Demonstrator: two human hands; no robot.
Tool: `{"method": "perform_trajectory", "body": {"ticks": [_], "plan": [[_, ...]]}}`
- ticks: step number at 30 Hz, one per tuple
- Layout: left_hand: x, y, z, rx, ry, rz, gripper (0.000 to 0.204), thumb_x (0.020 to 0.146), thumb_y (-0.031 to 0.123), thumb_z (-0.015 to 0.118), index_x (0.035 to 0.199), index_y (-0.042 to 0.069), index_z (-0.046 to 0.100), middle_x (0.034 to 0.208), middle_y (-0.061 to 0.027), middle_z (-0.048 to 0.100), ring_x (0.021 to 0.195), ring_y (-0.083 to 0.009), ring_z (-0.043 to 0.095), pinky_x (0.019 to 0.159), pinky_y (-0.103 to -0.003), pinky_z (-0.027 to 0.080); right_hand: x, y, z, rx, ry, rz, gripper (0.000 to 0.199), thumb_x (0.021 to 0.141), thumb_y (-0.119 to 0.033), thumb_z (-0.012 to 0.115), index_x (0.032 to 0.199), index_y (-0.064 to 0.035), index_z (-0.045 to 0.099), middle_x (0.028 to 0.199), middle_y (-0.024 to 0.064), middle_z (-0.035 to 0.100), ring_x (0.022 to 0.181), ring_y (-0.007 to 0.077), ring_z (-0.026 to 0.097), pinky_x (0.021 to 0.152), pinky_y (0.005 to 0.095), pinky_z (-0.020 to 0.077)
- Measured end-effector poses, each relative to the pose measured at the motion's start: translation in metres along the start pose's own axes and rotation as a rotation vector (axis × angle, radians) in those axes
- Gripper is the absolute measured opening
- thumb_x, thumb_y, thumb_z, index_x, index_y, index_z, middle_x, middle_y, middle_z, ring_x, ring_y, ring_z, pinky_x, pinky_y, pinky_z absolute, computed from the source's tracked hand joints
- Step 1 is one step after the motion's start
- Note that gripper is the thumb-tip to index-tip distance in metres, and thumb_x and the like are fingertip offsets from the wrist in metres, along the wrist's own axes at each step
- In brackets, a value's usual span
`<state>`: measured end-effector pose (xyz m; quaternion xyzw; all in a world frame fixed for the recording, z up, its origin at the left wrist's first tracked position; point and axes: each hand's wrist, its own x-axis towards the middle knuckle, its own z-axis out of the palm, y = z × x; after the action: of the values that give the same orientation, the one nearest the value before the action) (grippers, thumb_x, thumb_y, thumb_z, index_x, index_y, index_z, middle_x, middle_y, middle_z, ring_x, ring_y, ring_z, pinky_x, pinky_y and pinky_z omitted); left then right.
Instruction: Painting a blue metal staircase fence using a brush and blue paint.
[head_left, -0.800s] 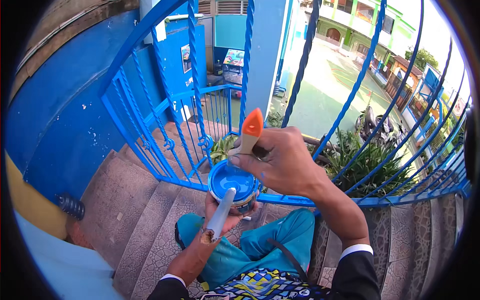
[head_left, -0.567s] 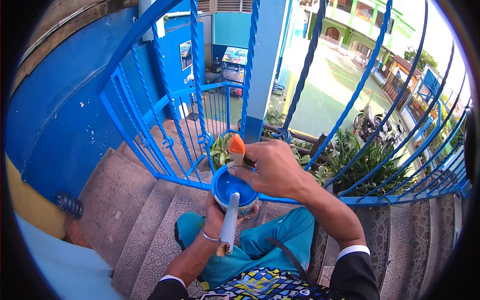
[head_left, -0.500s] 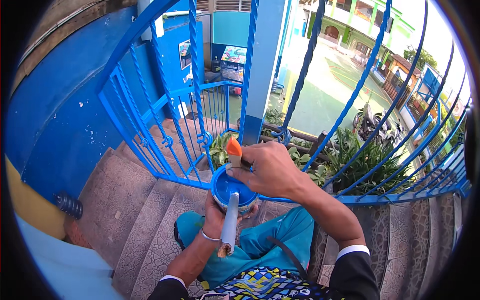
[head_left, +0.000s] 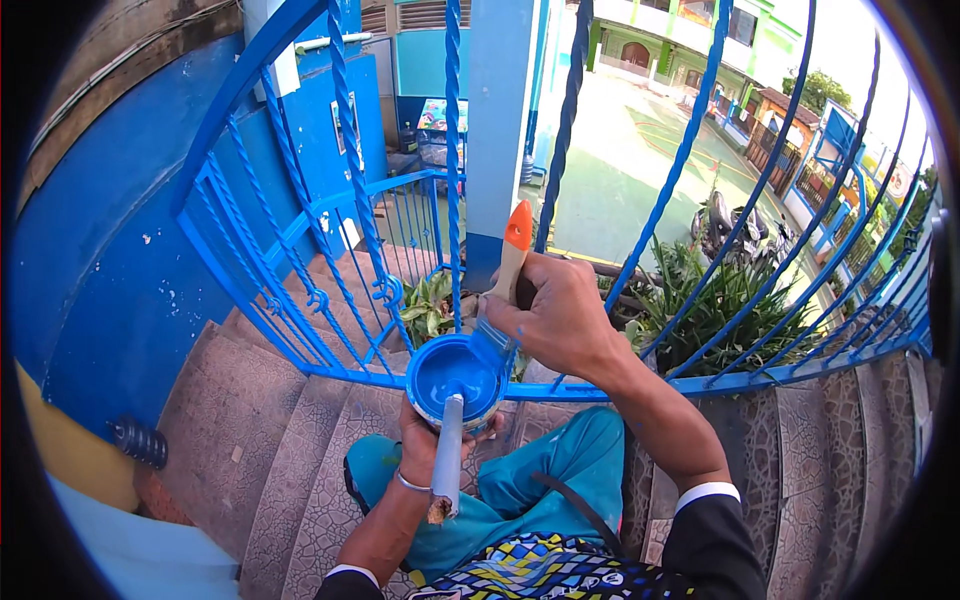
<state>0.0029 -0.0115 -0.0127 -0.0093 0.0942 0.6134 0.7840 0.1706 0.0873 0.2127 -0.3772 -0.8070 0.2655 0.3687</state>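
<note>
My left hand [head_left: 418, 446] is wrapped around a paint can [head_left: 432, 368] from below, and the can is tilted so that blue paint shows inside. A grey-blue stick [head_left: 448, 458] leans out of it over my left wrist, its near end ragged. My right hand [head_left: 562, 318] pinches a paintbrush [head_left: 508, 272] by its pale wooden handle, orange tip upward. The brush's blue-coated bristles point down at the can's right rim and appear to touch it.
Blue twisted-bar railings [head_left: 682, 165] curve close in front of me. Textured steps [head_left: 345, 440] run beneath and beside my legs. A blue wall [head_left: 110, 270] stands on the left, with a dark coiled object [head_left: 138, 443] near its foot. Plants [head_left: 715, 300] grow beyond the bars.
My right hand has lifted the brush up and to the right, from inside the can to its rim, so the blue bristles now show. My left hand still holds the can.
</note>
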Motion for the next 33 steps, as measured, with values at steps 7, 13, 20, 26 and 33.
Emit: {"method": "perform_trajectory", "body": {"ticks": [7, 13, 20, 26, 33], "plan": [[0.003, 0.000, 0.003, 0.011, 0.063, -0.048, 0.085, 0.092, 0.075, 0.051, 0.153, 0.017, 0.045, 0.149, -0.0203, 0.053, 0.128, -0.0472, 0.058, 0.103, -0.070, 0.047, -0.016, 0.008, -0.009, 0.199, 0.167, 0.001, 0.020, 0.087, -0.009, 0.082, 0.099, 0.0042, 0.072, 0.080, 0.0051, 0.073, 0.072, 0.0066, 0.063, 0.064, 0.0261, 0.0523], [-0.006, -0.002, 0.016, -0.101, 0.049, -0.060, 0.066, 0.098, 0.053, 0.055, 0.144, 0.005, 0.055, 0.143, -0.0230, 0.059, 0.139, -0.0486, 0.047, 0.107, -0.067, 0.044, -0.033, 0.034, -0.020, 0.370, 0.350, 0.116, 0.027, 0.089, -0.014, 0.081, 0.104, 0.0063, 0.072, 0.085, 0.0076, 0.075, 0.073, 0.0084, 0.067, 0.064, 0.0270, 0.0543], [-0.004, -0.003, 0.015, -0.032, -0.016, 0.013, 0.075, 0.095, 0.062, 0.055, 0.147, 0.008, 0.053, 0.144, -0.0221, 0.059, 0.136, -0.0500, 0.050, 0.106, -0.067, 0.044, -0.076, 0.047, -0.116, 0.437, 0.487, -0.349, 0.026, 0.087, -0.002, 0.081, 0.110, 0.0005, 0.070, 0.100, 0.0095, 0.076, 0.089, 0.0180, 0.073, 0.077, 0.0322, 0.0596], [-0.005, 0.011, 0.001, -0.104, 0.008, 0.051, 0.075, 0.095, 0.058, 0.061, 0.149, 0.007, 0.050, 0.145, -0.0230, 0.057, 0.137, -0.0496, 0.050, 0.108, -0.069, 0.043, -0.053, 0.003, -0.162, -0.600, -0.050, -0.536, 0.041, 0.068, 0.010, 0.074, 0.104, -0.0095, 0.066, 0.100, 0.0067, 0.071, 0.099, 0.0302, 0.069, 0.083, 0.0427, 0.0570], [-0.001, 0.005, 0.009, 0.023, 0.023, 0.175, 0.082, 0.095, 0.076, 0.047, 0.147, 0.013, 0.050, 0.134, -0.0192, 0.064, 0.111, -0.0413, 0.069, 0.094, -0.064, 0.053, 0.000, -0.035, -0.185, -0.824, 0.076, -0.701, 0.037, 0.073, 0.009, 0.075, 0.106, -0.0071, 0.068, 0.101, 0.0085, 0.072, 0.096, 0.0286, 0.070, 0.081, 0.0403, 0.0579]]}}
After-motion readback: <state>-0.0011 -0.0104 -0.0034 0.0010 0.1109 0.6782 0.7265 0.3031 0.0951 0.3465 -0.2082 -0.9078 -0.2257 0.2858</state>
